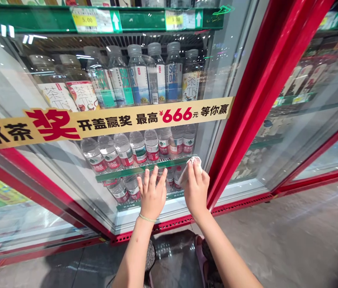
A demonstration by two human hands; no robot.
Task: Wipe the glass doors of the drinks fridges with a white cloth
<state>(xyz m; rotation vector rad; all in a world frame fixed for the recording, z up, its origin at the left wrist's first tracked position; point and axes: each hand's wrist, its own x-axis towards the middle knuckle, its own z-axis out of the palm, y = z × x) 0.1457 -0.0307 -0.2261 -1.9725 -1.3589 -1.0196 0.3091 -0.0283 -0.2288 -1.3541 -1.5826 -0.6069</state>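
Covering much of a cloth [183,176] at the glass [220,60], the right hand [197,192] has fingers pressed close together over it; to its left, the left hand [153,197], fingers spread, partly hides low bottles [119,192], glass contact hard to tell

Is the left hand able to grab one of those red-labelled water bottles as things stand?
Probably not: the left hand is on the near side of the glass, the water bottles are behind it, and no gap shows there.
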